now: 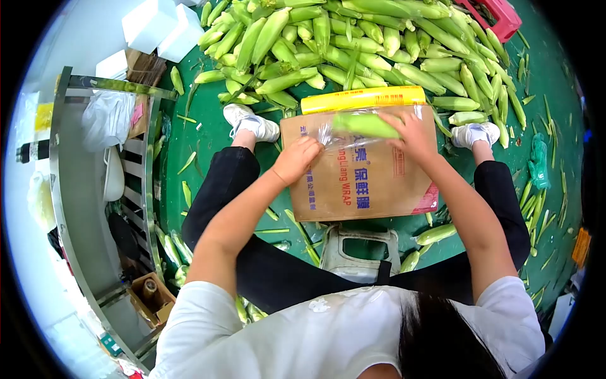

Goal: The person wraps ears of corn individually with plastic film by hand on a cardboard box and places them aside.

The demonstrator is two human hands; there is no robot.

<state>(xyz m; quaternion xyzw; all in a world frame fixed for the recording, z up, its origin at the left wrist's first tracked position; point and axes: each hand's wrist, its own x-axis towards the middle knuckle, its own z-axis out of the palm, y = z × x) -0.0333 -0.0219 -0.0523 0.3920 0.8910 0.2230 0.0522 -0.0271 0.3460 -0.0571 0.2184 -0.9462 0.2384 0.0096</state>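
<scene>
An ear of corn (363, 125) in its green husk lies across the top of a printed cardboard box (369, 183), under clear cling film (327, 134). My right hand (410, 134) grips the right end of the ear, fingers curled over it. At the box's left side, my left hand (297, 159) is closed, with its fingertips at the bunched left end of the film. Along the far edge of the box lies a yellow cling film roll or its carton (363, 99).
A large heap of corn ears (353, 44) covers the floor beyond the box, with a red crate (495, 19) behind it. A metal rack (60, 189) stands at left. A grey plastic stool (360, 249) sits between my legs. Husk scraps litter the green floor (549, 221).
</scene>
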